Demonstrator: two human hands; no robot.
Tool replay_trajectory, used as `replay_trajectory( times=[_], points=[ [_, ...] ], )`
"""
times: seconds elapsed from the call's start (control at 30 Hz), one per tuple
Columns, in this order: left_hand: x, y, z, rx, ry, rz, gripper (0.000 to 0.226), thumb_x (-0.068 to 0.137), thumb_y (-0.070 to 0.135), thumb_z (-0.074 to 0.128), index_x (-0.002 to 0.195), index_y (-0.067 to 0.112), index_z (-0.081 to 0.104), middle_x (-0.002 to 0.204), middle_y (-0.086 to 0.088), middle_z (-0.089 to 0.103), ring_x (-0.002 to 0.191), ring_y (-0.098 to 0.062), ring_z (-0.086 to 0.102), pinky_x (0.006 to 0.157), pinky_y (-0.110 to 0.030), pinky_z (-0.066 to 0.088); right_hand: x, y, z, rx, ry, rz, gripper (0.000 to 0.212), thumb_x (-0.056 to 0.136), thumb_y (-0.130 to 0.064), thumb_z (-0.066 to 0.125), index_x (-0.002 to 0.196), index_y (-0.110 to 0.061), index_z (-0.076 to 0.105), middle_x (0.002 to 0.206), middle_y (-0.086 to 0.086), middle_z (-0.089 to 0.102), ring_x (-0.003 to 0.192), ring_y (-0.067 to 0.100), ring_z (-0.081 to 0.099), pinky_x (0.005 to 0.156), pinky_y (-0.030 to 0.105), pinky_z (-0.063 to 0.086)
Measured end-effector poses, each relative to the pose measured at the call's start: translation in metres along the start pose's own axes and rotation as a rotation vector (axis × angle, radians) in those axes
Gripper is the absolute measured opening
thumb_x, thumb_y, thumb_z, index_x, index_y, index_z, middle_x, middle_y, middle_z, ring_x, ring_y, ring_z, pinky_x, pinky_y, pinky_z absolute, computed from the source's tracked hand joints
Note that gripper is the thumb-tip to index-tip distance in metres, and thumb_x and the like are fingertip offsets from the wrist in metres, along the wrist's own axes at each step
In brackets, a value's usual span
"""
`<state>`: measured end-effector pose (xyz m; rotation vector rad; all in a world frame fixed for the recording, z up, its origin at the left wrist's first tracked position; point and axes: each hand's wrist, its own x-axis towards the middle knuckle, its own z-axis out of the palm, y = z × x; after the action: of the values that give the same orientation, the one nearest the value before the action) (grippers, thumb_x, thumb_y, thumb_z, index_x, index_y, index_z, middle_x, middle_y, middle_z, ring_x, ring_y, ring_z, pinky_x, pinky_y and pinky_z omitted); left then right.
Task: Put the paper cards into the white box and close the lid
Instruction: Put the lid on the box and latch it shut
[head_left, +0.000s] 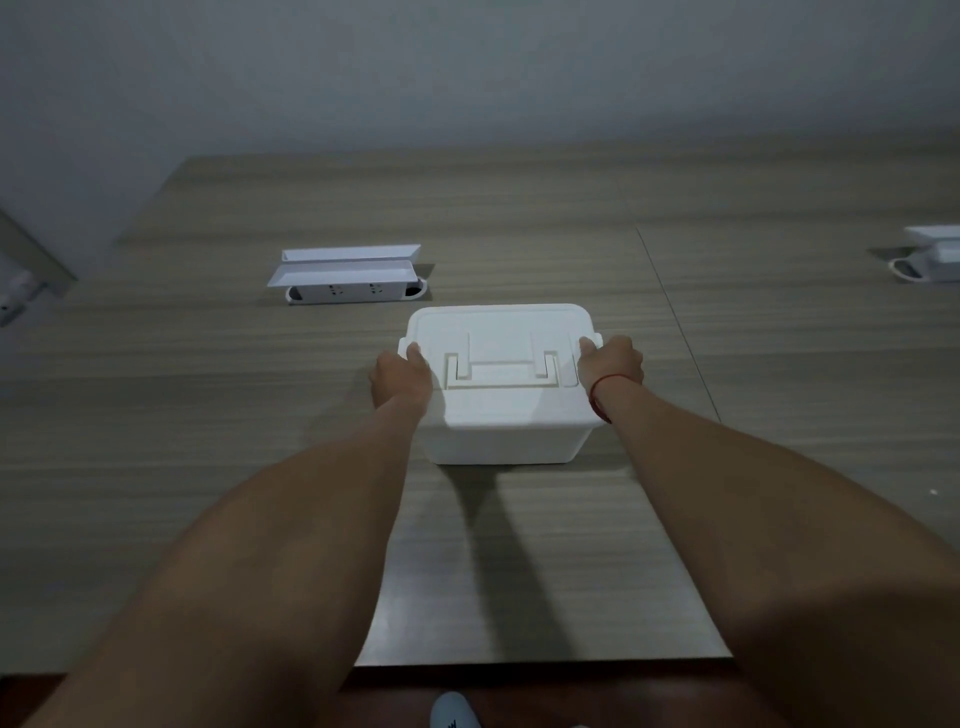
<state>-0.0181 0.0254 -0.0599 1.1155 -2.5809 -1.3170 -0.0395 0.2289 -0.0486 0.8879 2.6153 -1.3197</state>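
The white box (506, 384) stands on the wood-grain table (208, 415), slightly right of centre and in the middle distance between the near edge and the far wall. Its lid (501, 332) sits flat on top, with a recessed handle (503, 370) lying folded down in the middle of the lid. No paper cards are visible outside the box; the interior is hidden by the lid.

The left hand (400, 376) grips the left end of the box at lid level, thumb resting on the top edge and fingers wrapped down the side wall. The right hand (613, 364) holds the right end in the same manner, thumb on top and fingers closed around the side. A red cord (600, 397) circles the right wrist. Both forearms extend straight from the near edge, casting two shadows on the table in front of the box.

Farther away and to the left, well apart from the box, a white pop-up socket unit (345, 275) is set into the table with its flap raised. A second similar unit (930, 254) sits at the far right edge, partly cut off. A seam (675, 322) in the tabletop runs just right of the box. The surface immediately surrounding the box carries no obstruction. A light-coloured shoe (452, 712) shows below the near table edge.
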Motion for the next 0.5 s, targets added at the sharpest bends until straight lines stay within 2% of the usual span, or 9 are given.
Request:
replay_trajectory(
  times=[0.13, 0.27, 0.4, 0.5],
  points=[
    [-0.004, -0.004, 0.004, 0.018, -0.002, 0.033, 0.051, 0.102, 0.034, 0.036, 0.13, -0.007, 0.048, 0.134, -0.025, 0.053, 0.124, -0.04, 0.05, 0.098, -0.04, 0.041, -0.004, 0.01, 0.006, 0.034, 0.02, -0.018, 0.047, 0.097, -0.037, 0.047, 0.128, -0.002, 0.052, 0.135, 0.021, 0.053, 0.122, 0.039, 0.053, 0.098, 0.039, 0.044],
    [0.001, -0.005, 0.004, -0.032, -0.037, -0.022, 0.059, 0.1, 0.04, 0.035, 0.137, -0.005, 0.041, 0.14, -0.023, 0.049, 0.129, -0.038, 0.047, 0.102, -0.041, 0.04, -0.005, 0.005, 0.007, 0.141, -0.044, 0.047, 0.051, 0.098, -0.037, 0.045, 0.136, -0.003, 0.046, 0.142, 0.019, 0.048, 0.128, 0.037, 0.049, 0.104, 0.039, 0.04],
    [0.006, -0.012, 0.008, -0.162, -0.04, -0.133, 0.07, 0.094, 0.05, 0.042, 0.141, -0.002, 0.032, 0.141, -0.023, 0.047, 0.128, -0.04, 0.047, 0.105, -0.045, 0.04, -0.003, 0.01, 0.007, 0.204, -0.083, 0.117, 0.064, 0.095, -0.048, 0.046, 0.137, 0.0, 0.043, 0.142, 0.018, 0.05, 0.129, 0.036, 0.05, 0.105, 0.039, 0.04],
    [0.006, -0.012, 0.01, -0.164, 0.049, -0.163, 0.074, 0.09, 0.051, 0.051, 0.141, 0.0, 0.032, 0.146, -0.021, 0.04, 0.135, -0.037, 0.038, 0.11, -0.045, 0.031, 0.001, 0.012, 0.004, 0.246, -0.123, 0.18, 0.069, 0.092, -0.05, 0.05, 0.138, 0.0, 0.042, 0.142, 0.017, 0.05, 0.129, 0.034, 0.05, 0.105, 0.036, 0.04]
  ],
)
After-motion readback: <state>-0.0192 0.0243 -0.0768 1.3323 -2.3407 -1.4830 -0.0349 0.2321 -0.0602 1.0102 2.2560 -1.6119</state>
